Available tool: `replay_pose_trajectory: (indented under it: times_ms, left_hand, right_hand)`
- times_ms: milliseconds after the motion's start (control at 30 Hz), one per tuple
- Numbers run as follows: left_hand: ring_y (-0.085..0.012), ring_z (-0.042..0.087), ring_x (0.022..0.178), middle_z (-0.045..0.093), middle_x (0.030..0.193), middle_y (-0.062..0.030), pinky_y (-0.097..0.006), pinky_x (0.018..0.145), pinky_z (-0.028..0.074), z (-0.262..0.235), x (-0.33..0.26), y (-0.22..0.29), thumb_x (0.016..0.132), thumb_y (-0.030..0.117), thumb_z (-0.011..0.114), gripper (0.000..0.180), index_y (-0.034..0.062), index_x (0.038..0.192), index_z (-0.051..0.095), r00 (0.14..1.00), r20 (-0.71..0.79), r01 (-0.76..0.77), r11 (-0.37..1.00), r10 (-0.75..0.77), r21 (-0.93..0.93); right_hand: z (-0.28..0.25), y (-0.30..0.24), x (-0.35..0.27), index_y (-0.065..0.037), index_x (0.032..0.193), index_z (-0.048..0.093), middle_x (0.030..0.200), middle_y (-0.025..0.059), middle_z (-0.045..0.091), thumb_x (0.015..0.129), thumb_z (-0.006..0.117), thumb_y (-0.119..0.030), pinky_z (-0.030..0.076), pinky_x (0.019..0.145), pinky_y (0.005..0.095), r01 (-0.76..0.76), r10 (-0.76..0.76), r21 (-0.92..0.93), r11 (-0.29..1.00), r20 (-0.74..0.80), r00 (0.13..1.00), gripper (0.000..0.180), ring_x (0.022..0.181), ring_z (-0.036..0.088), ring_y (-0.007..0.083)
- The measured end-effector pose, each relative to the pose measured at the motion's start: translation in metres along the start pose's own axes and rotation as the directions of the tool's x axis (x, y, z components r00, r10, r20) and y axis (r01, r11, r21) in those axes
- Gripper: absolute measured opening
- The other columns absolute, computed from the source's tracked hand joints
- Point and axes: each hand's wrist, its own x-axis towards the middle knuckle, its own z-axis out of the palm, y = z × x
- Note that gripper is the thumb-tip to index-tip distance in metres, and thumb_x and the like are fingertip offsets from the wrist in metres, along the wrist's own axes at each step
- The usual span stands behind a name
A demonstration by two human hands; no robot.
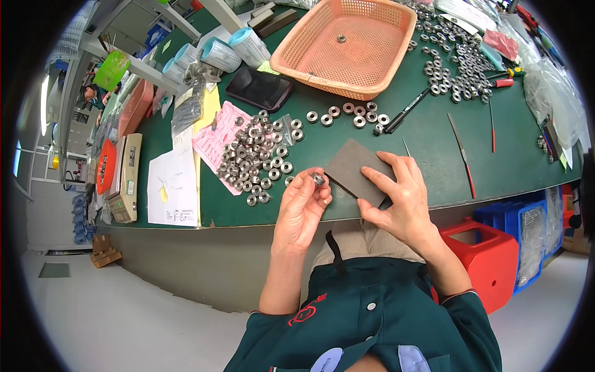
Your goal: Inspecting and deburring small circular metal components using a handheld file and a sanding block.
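My left hand (302,208) holds a small silver metal ring (318,180) between its fingertips, just above the near edge of the green table (434,155). My right hand (401,195) lies flat with fingers spread on a dark grey abrasive pad (350,168), pressing it at the table edge. The ring sits right beside the pad's left corner. A pile of several similar metal rings (257,158) lies to the left of my left hand, partly on a pink paper sheet (217,139).
An orange mesh basket (310,59) with one ring inside stands at the back. More rings (347,115) form a row behind the pad, and a heap (455,65) lies at the far right. A black phone (259,88), marker pen (406,111), thin files (462,152), a red bin (489,254) are nearby.
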Motion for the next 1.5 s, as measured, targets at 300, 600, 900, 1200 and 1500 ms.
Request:
replay_pose_trajectory:
  times_ms: [300,600,900,1200,1500]
  left_hand:
    - [-0.0151,0.054,0.081,0.058,0.095,-0.0097,-0.027,0.074,0.048,-0.001,0.000,0.001,0.094,0.016,0.054,0.033,-0.0055,0.118,0.050,1.000,0.019,0.024,0.997,-0.022,-0.080]
    - [-0.0158,0.055,0.081,0.059,0.098,-0.0125,-0.027,0.074,0.049,-0.008,0.002,0.000,0.096,0.017,0.048,0.034,-0.0075,0.120,0.049,0.994,0.080,0.088,0.975,-0.073,-0.205]
    - [-0.0155,0.055,0.080,0.059,0.096,-0.0118,-0.027,0.073,0.049,-0.007,0.001,0.001,0.098,0.018,0.045,0.034,-0.0086,0.119,0.048,0.994,0.068,0.099,0.970,-0.086,-0.222]
    - [-0.0156,0.053,0.080,0.057,0.095,-0.0114,-0.027,0.073,0.049,-0.009,0.001,0.002,0.098,0.018,0.045,0.035,-0.0083,0.121,0.047,0.993,0.085,0.095,0.973,-0.079,-0.210]
    - [-0.0154,0.050,0.077,0.055,0.091,-0.0097,-0.027,0.070,0.044,-0.004,0.001,0.002,0.098,0.020,0.046,0.026,-0.0013,0.111,0.051,0.997,0.045,0.061,0.990,-0.055,-0.131]
  right_hand:
    - [0.001,-0.001,-0.002,-0.005,0.101,0.066,0.115,0.0174,0.053,0.055,0.074,-0.016,0.045,0.086,0.0410,-0.004,0.005,-0.027,1.000,0.013,1.000,0.048,0.100,0.051,0.0331]
    - [0.000,-0.001,-0.002,-0.005,0.101,0.066,0.116,0.0174,0.053,0.055,0.074,-0.016,0.045,0.086,0.0413,-0.009,0.009,-0.027,1.000,0.024,1.000,0.048,0.101,0.051,0.0332]
    - [0.000,-0.002,-0.003,-0.005,0.103,0.065,0.117,0.0175,0.052,0.056,0.075,-0.017,0.044,0.087,0.0417,-0.010,0.011,-0.036,0.999,0.035,0.999,0.049,0.102,0.050,0.0337]
    - [-0.032,0.011,-0.010,-0.003,0.104,0.063,0.096,0.0106,0.055,0.066,0.076,-0.019,0.041,0.074,0.0379,-0.074,0.059,-0.170,0.983,-0.094,0.994,0.043,0.086,0.050,0.0277]
    - [-0.049,0.016,-0.049,-0.002,0.097,0.064,0.076,0.0056,0.050,0.066,0.076,-0.016,0.038,0.063,0.0349,-0.147,0.151,-0.238,0.960,0.002,0.988,0.036,0.071,0.048,0.0234]
